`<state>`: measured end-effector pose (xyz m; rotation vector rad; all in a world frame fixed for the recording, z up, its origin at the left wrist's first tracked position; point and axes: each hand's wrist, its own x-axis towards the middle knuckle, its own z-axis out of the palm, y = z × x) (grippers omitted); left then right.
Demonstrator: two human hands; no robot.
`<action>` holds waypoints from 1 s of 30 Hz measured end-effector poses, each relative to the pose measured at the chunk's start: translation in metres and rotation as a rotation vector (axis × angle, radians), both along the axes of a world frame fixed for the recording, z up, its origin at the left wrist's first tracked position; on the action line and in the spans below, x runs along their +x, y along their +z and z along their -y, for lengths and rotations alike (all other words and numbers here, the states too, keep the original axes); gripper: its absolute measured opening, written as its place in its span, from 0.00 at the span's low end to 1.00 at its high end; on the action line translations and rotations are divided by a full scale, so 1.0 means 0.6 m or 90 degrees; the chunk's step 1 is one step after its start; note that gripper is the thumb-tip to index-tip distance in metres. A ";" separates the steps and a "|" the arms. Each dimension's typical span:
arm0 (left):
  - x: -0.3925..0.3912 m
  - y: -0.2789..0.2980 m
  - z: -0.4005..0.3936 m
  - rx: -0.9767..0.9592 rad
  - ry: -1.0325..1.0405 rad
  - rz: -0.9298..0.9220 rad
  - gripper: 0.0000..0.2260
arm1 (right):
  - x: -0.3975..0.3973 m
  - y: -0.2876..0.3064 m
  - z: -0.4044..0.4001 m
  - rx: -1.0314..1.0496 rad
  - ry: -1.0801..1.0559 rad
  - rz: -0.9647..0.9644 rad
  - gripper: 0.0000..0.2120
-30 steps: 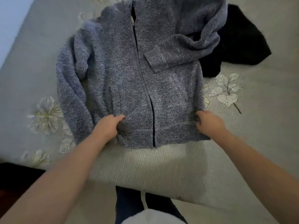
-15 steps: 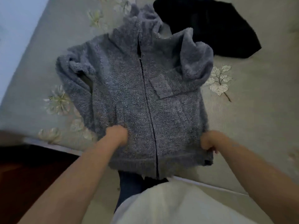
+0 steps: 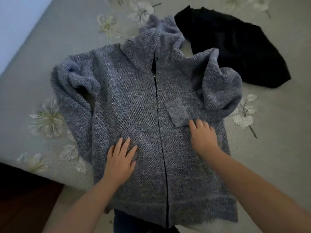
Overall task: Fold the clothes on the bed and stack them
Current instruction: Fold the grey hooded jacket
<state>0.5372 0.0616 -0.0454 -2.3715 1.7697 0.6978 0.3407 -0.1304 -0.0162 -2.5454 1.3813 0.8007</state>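
Nothing is gripped by either hand. Head view: the left hand (image 3: 120, 161) is laid flat, fingers straight and slightly spread, on the left front panel of the grey-blue knitted zip-up hooded jacket (image 3: 134, 105). The right hand (image 3: 202, 136) is likewise pressed palm-down on the right front panel, fingers extended; its fingertips are seen touching the lower edge of the ribbed cuff (image 3: 176, 113) of the folded-in sleeve. Some motion blur is noted on the right hand, so finger detail is uncertain.

The jacket is spread front-up on the pale grey bedspread with white embroidered flowers and leaves (image 3: 269, 148), zip (image 3: 159, 123) closed and running down the middle. Its hem is positioned at the near edge of the bed, overhanging slightly. The right sleeve is doubled across the chest in a bunched fold; the left sleeve is laid down along the jacket's side, rumpled at the shoulder. The hood is crumpled at the far end.

A black crumpled garment (image 3: 235, 51) is seen on the bedspread beyond the jacket's right shoulder, just beside the bunched sleeve, partly overlapped by it. Dark floor (image 3: 20, 199) is visible at lower left.
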 end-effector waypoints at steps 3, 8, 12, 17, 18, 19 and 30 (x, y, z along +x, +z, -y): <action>0.028 0.006 0.023 -0.054 -0.038 0.019 0.25 | 0.037 -0.013 0.041 -0.020 -0.015 -0.034 0.30; 0.111 0.009 0.045 -0.127 0.104 0.034 0.23 | 0.078 -0.016 0.065 -0.005 -0.191 0.029 0.18; 0.182 0.009 0.033 -0.124 0.172 0.040 0.22 | 0.147 0.035 0.058 -0.115 -0.363 0.433 0.11; 0.247 0.002 0.012 -0.086 0.412 -0.097 0.28 | 0.376 0.100 0.026 -0.172 -0.157 0.712 0.13; 0.255 0.003 0.009 -0.088 0.463 -0.150 0.30 | 0.420 0.094 0.017 -0.161 -0.121 0.705 0.14; 0.261 0.002 0.006 -0.111 0.500 -0.202 0.31 | 0.457 0.080 0.010 -0.127 -0.092 0.666 0.16; 0.377 0.023 -0.048 -0.231 0.847 -0.231 0.13 | 0.458 -0.072 -0.004 0.206 0.028 0.069 0.29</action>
